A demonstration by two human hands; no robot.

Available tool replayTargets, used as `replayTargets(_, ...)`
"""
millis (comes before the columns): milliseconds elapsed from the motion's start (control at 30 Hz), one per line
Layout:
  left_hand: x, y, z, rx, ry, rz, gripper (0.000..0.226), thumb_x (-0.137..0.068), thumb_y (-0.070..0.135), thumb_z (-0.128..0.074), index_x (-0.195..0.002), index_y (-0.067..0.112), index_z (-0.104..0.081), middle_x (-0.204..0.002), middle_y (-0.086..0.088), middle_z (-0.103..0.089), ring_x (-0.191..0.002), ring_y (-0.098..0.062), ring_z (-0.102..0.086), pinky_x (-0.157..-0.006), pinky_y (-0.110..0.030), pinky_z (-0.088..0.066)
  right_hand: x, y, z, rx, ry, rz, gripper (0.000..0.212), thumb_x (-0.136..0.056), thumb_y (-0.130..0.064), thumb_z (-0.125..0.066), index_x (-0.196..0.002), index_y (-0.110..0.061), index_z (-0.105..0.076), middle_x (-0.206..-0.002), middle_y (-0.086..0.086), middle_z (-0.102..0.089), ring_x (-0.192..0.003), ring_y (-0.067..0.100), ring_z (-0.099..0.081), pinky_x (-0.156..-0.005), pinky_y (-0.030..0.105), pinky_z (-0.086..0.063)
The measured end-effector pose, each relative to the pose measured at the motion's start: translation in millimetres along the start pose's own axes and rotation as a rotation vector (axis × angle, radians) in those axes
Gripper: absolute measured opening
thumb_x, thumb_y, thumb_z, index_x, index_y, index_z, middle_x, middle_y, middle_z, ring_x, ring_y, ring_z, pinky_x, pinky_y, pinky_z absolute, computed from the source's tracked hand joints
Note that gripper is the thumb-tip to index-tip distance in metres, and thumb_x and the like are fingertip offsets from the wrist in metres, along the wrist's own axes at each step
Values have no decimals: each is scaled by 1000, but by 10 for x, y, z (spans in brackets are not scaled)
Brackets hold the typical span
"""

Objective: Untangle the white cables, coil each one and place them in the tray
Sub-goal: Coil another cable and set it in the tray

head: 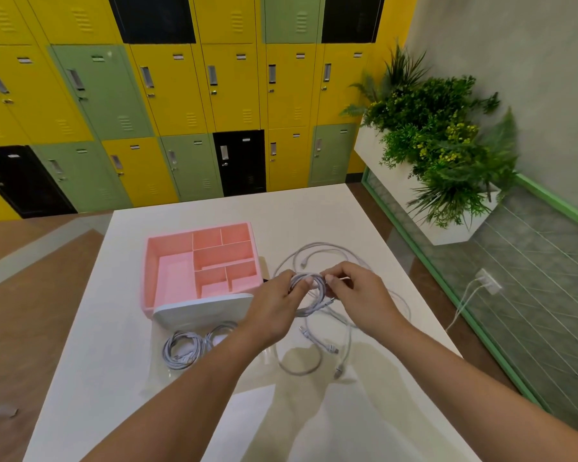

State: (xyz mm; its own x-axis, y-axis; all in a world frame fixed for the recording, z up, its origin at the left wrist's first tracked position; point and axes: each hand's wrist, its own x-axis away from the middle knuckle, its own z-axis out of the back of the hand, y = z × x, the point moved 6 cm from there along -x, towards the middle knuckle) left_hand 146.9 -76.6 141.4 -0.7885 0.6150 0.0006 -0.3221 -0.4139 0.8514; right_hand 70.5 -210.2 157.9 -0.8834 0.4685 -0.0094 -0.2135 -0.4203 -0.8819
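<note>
I want to keep the loops of the white cable point(309, 311) even and feed its tail in slowly, clear of the loose cables point(318, 341) toward the table point(314, 211)'s right edge (pink tray point(171, 241) waits mid-table, just left). My left hand point(274, 308) grips the coil, fingers curled round it, while my right hand point(361, 291) pinches the strand beside it.

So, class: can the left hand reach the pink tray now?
Probably yes: the pink tray sits open just beside the left hand, nothing between, though that hand grips a cable coil.
</note>
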Motion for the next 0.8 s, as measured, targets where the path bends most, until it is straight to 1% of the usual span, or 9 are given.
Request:
replayTargets(100, -4, -45, 21, -42, 42, 11, 36, -99, 44, -43, -75, 17, -48, -69, 6, -51, -66, -12, -47, -61, -30, -35, 65, 66, -119, -218, -59, -130, 5, -90, -21, -64, -93, -19, -66, -90, -6, -72, -87, 9, -68, -84, 29, -53)
replayTargets(167, 2, -42, -2, -42, 46, 16, 35, -99, 43, -42, -72, 21, -45, -69, 6, -51, -65, -8, -47, -59, -29, -34, 87, 92, -173, -293, -77, -179, 13, -86, -17, -69, -96, -15, -62, -95, -4, -69, -90, 12, -68, -84, 28, -53)
replayTargets(267, 17, -23, -29, -8, 74, 31, 33, -99, 42, -43, -73, 22, -47, -71, 5, -55, -68, -11, -50, -62, -30, -37, 89, 109, -196, -309, -63, -219, 20, -83, -14, -72, -97, -16, -59, -101, 6, -65, -90, 22, -68, -88, 39, -55)
replayTargets(333, 16, -31, -39, 0, 92, 33, 32, -99, 41, -43, -75, 22, -48, -72, 5, -57, -70, -13, -52, -64, -31, -38, 86, 103, -200, -337, -49, -227, 18, -84, -12, -70, -97, -14, -58, -100, 10, -64, -86, 23, -71, -87, 42, -56)
replayTargets(500, -1, -78, -40, 65, 30, 42, 30, -100, 43, -41, -80, 23, -51, -77, 6, -59, -74, -11, -56, -73, -33, -47, 71, 19, -192, -446, -61, -229, 16, -88, 1, -63, -101, -5, -57, -94, 15, -63, -71, 18, -70, -67, 27, -54)
replayTargets(600, -23, -91, -35, 92, -43, 23, 27, -102, 36, -40, -87, 18, -53, -82, 7, -55, -76, -5, -53, -64, -11, -41, 68, -3, -199, -461, -91, -232, 18, -87, 2, -64, -102, -6, -59, -89, 13, -63, -70, 17, -69, -64, 25, -53)
replayTargets(633, -40, -104, -33, 74, -48, 9, 28, -102, 35, -39, -87, 17, -53, -83, 5, -54, -77, -8, -52, -62, -10, -40, 71, -8, -207, -468, -101, -234, 18, -87, 2, -64, -102, -6, -59, -88, 13, -63, -70, 17, -69, -63, 25, -53)
replayTargets(700, -58, -136, -41, 33, -65, -1, 31, -102, 38, -37, -91, 14, -53, -88, 0, -54, -82, -15, -53, -64, -15, -39, 72, -17, -220, -488, -112, -237, 19, -87, 1, -65, -103, -6, -60, -87, 12, -64, -70, 17, -68, -63, 25, -53)
replayTargets(800, -37, -156, -65, 42, -112, 44, 29, -102, 41, -33, -95, 18, -49, -87, 4, -55, -80, -10, -52, -68, -24, -39, 67, -14, -228, -521, -122, -250, 20, -86, 1, -66, -103, -7, -61, -86, 10, -64, -70, 17, -66, -65, 27, -54)
